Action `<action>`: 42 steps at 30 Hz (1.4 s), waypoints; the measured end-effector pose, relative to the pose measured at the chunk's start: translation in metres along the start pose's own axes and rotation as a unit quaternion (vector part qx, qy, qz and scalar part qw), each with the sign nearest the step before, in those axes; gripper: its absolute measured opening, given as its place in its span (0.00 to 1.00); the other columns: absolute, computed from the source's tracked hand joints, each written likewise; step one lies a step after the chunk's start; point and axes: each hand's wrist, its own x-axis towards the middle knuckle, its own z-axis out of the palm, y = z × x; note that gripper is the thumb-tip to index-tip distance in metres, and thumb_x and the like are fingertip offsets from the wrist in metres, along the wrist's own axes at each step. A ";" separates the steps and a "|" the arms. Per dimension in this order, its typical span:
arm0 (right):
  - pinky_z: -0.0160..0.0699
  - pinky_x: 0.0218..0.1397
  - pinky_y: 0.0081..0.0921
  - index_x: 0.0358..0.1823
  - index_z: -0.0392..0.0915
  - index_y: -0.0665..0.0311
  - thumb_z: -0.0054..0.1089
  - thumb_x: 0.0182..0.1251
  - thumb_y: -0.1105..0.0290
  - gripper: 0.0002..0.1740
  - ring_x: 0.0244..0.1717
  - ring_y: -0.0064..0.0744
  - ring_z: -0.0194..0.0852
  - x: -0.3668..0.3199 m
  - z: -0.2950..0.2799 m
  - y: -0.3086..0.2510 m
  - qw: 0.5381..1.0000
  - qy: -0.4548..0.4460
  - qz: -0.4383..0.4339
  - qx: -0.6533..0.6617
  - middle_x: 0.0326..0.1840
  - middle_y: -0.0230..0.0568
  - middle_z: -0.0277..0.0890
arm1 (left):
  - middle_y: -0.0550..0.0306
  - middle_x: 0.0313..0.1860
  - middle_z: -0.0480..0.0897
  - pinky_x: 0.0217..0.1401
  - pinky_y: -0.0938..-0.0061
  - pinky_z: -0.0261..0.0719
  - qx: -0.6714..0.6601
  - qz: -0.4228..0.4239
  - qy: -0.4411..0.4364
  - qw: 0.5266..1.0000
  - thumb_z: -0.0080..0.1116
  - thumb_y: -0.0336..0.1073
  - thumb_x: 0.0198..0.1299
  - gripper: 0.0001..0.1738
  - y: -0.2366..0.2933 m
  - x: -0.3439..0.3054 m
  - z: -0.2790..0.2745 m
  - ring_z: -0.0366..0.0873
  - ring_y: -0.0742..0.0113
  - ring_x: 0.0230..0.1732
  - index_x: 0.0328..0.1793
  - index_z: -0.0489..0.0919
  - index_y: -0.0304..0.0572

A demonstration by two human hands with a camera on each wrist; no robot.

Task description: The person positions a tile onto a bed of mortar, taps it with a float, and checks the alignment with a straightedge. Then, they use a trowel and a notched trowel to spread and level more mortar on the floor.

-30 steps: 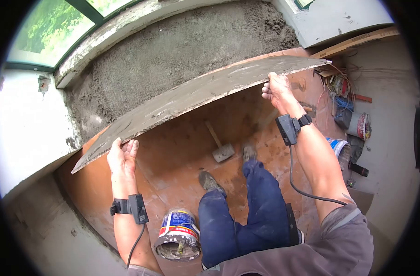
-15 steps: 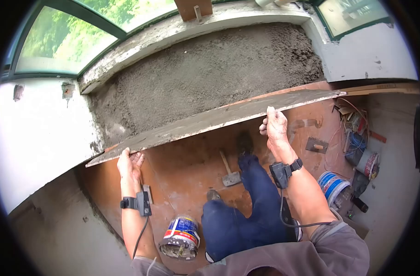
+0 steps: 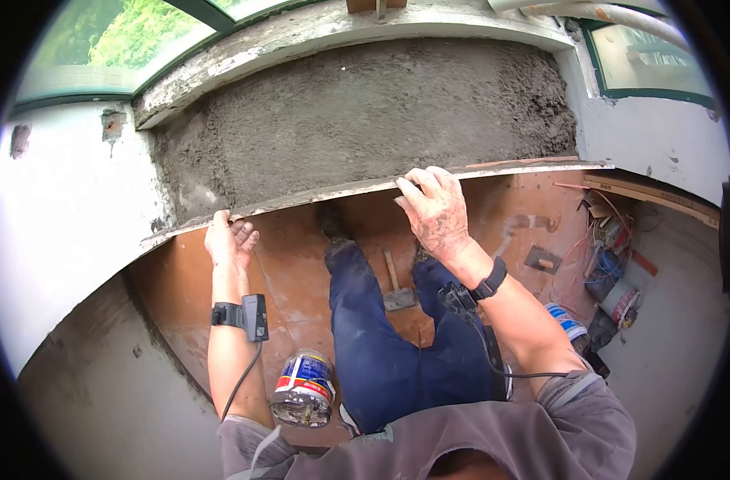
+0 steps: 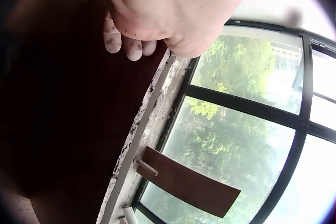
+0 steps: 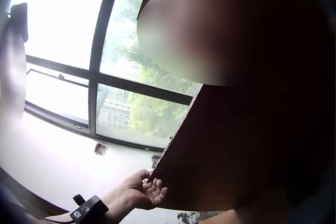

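With fingers of left hand (image 3: 232,242), pinching board (image 3: 325,198) aligned lengthwise left to right, angling farther rightward. Touching near edge with right hand (image 3: 438,214), unclear whether grasping.

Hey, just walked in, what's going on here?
Someone is holding a long, thin, pale-edged slab by its near edge, the left hand near one end, the right hand farther along. It spans the front of a rough, grey, mortar-like bed; whether it rests there I can't tell. A wooden-handled mallet lies on the brown floor.
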 end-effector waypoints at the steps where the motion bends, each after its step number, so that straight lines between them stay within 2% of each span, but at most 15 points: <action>1: 0.67 0.56 0.38 0.45 0.77 0.61 0.69 0.45 0.71 0.22 0.51 0.40 0.69 0.006 0.009 0.002 1.000 0.005 0.003 -0.016 0.45 0.35 0.72 | 0.53 0.31 0.76 0.28 0.65 0.80 0.001 -0.002 -0.004 1.000 0.55 0.40 0.58 0.12 0.004 0.008 0.003 0.76 0.63 0.26 0.43 0.70 0.42; 7: 0.68 0.52 0.36 0.41 0.76 0.59 0.69 0.45 0.72 0.18 0.48 0.40 0.69 0.054 0.023 0.010 0.998 -0.004 0.026 -0.060 0.41 0.35 0.70 | 0.61 0.21 0.73 0.23 0.69 0.77 0.006 -0.005 -0.015 1.000 0.55 0.39 0.58 0.10 0.032 0.024 0.035 0.74 0.68 0.20 0.38 0.69 0.44; 10: 0.69 0.49 0.36 0.35 0.73 0.58 0.69 0.45 0.72 0.15 0.44 0.40 0.70 0.085 0.028 0.019 0.998 -0.031 0.039 -0.028 0.36 0.35 0.71 | 0.63 0.21 0.71 0.27 0.65 0.78 0.020 -0.010 -0.016 1.000 0.54 0.39 0.59 0.08 0.043 0.034 0.049 0.74 0.67 0.22 0.38 0.72 0.45; 16: 0.70 0.49 0.36 0.33 0.74 0.58 0.70 0.45 0.71 0.13 0.44 0.41 0.70 0.107 0.046 0.037 0.996 -0.039 0.077 -0.031 0.34 0.35 0.72 | 0.63 0.20 0.71 0.28 0.64 0.79 0.031 -0.013 -0.004 0.999 0.58 0.41 0.56 0.11 0.059 0.050 0.071 0.74 0.68 0.22 0.31 0.68 0.47; 20: 0.69 0.49 0.37 0.33 0.76 0.59 0.70 0.46 0.70 0.13 0.44 0.41 0.70 0.126 0.059 0.051 0.996 -0.036 0.082 -0.018 0.34 0.36 0.73 | 0.63 0.23 0.71 0.30 0.61 0.78 0.022 -0.009 0.006 1.000 0.59 0.41 0.56 0.11 0.068 0.063 0.091 0.73 0.68 0.23 0.33 0.69 0.46; 22: 0.69 0.49 0.37 0.33 0.76 0.59 0.70 0.46 0.70 0.13 0.44 0.40 0.70 0.136 0.063 0.057 0.996 -0.042 0.069 -0.026 0.34 0.36 0.73 | 0.62 0.21 0.72 0.23 0.69 0.75 0.023 0.010 0.018 1.000 0.57 0.39 0.57 0.10 0.072 0.065 0.103 0.72 0.70 0.19 0.36 0.69 0.44; 26: 0.68 0.49 0.36 0.34 0.78 0.59 0.70 0.46 0.70 0.12 0.45 0.40 0.70 0.154 0.077 0.074 0.998 -0.039 0.045 -0.027 0.34 0.36 0.73 | 0.62 0.22 0.73 0.26 0.68 0.75 0.001 0.025 -0.002 1.000 0.59 0.41 0.56 0.12 0.074 0.086 0.117 0.72 0.70 0.20 0.37 0.70 0.43; 27: 0.69 0.49 0.37 0.32 0.77 0.58 0.69 0.48 0.69 0.11 0.45 0.40 0.71 0.160 0.079 0.077 0.998 -0.041 0.041 -0.031 0.34 0.37 0.73 | 0.59 0.28 0.75 0.28 0.68 0.76 0.004 0.023 -0.005 1.000 0.62 0.46 0.57 0.19 0.073 0.093 0.119 0.73 0.69 0.24 0.43 0.71 0.40; 29: 0.70 0.48 0.37 0.32 0.77 0.59 0.69 0.48 0.68 0.10 0.44 0.41 0.71 0.172 0.086 0.085 0.997 -0.047 0.041 -0.049 0.34 0.37 0.74 | 0.57 0.31 0.75 0.29 0.68 0.76 -0.015 0.042 -0.007 0.999 0.63 0.50 0.57 0.25 0.069 0.097 0.122 0.73 0.68 0.26 0.47 0.70 0.38; 31: 0.72 0.44 0.39 0.30 0.76 0.60 0.68 0.50 0.67 0.10 0.41 0.42 0.73 0.186 0.098 0.099 0.997 -0.041 0.011 -0.060 0.33 0.40 0.74 | 0.54 0.39 0.75 0.33 0.66 0.78 -0.046 0.049 -0.010 0.998 0.62 0.57 0.57 0.37 0.056 0.107 0.113 0.74 0.67 0.32 0.58 0.66 0.31; 32: 0.73 0.45 0.39 0.30 0.77 0.61 0.68 0.51 0.65 0.10 0.41 0.43 0.74 0.195 0.104 0.105 0.996 -0.058 0.023 -0.066 0.33 0.41 0.74 | 0.54 0.39 0.75 0.33 0.66 0.78 -0.047 0.048 -0.008 0.998 0.62 0.57 0.57 0.37 0.044 0.116 0.108 0.74 0.67 0.32 0.58 0.66 0.31; 34: 0.73 0.49 0.40 0.33 0.79 0.62 0.66 0.54 0.60 0.13 0.44 0.44 0.75 0.212 0.119 0.120 0.992 -0.082 0.032 -0.093 0.35 0.42 0.76 | 0.54 0.38 0.75 0.36 0.66 0.78 -0.037 0.023 -0.007 0.999 0.60 0.57 0.59 0.36 0.009 0.133 0.087 0.73 0.67 0.31 0.59 0.66 0.32; 37: 0.71 0.56 0.40 0.38 0.82 0.63 0.59 0.58 0.50 0.22 0.51 0.46 0.75 0.242 0.147 0.142 0.979 -0.130 0.082 -0.133 0.42 0.47 0.78 | 0.57 0.38 0.75 0.42 0.59 0.77 -0.014 -0.033 0.032 0.999 0.58 0.55 0.62 0.28 -0.053 0.166 0.043 0.72 0.65 0.31 0.57 0.68 0.43; 39: 0.74 0.54 0.40 0.35 0.82 0.65 0.52 0.56 0.48 0.25 0.50 0.49 0.76 0.265 0.161 0.151 0.973 -0.144 0.129 -0.126 0.43 0.50 0.80 | 0.55 0.47 0.71 0.53 0.52 0.74 -0.015 -0.071 0.031 0.997 0.55 0.53 0.63 0.31 -0.091 0.195 0.005 0.71 0.62 0.41 0.61 0.64 0.40; 42: 0.76 0.51 0.42 0.31 0.82 0.66 0.46 0.54 0.51 0.25 0.47 0.52 0.78 0.289 0.195 0.174 0.972 -0.138 0.150 -0.113 0.41 0.53 0.81 | 0.58 0.43 0.73 0.45 0.56 0.75 -0.033 -0.097 0.076 0.992 0.56 0.52 0.62 0.24 -0.137 0.233 -0.047 0.71 0.63 0.37 0.56 0.67 0.47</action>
